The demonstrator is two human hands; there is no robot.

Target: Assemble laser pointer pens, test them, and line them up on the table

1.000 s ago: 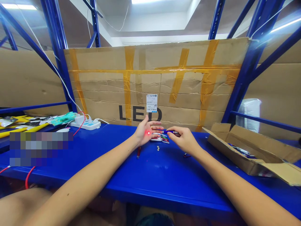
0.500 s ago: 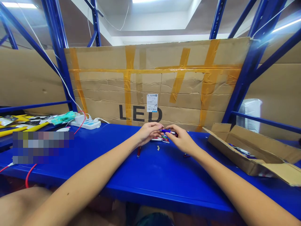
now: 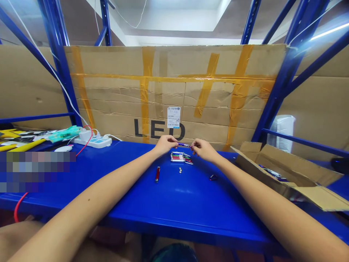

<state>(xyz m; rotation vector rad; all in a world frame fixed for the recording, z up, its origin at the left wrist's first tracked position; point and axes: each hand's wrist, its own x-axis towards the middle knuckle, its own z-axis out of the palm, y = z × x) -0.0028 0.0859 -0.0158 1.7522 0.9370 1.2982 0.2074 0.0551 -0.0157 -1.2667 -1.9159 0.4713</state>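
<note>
Both hands are raised over the far part of the blue table (image 3: 174,196). My left hand (image 3: 166,144) pinches one end of a slim purple penlight (image 3: 183,145). At its other end, my right hand (image 3: 203,149) has its fingertips closed on what looks like the clip end, too small to make out well. Just below lies a row of several penlights (image 3: 177,157) in different colours with metal clips. Nearer to me are small silver button cells (image 3: 180,170). A red penlight tube (image 3: 157,174) lies to the left, and a small dark piece with a loop (image 3: 213,177) to the right.
On the right stands an open cardboard box (image 3: 275,178) with some penlights inside. A white power strip (image 3: 94,141) with plugs and cables is at the back left, beside yellow-handled items (image 3: 27,145). A large cardboard panel (image 3: 122,94) closes the back between blue rack posts.
My right hand has shifted from the penlight's body to its clip end, and the hands are farther apart. The row of penlights now shows fully. The view has tilted slightly.
</note>
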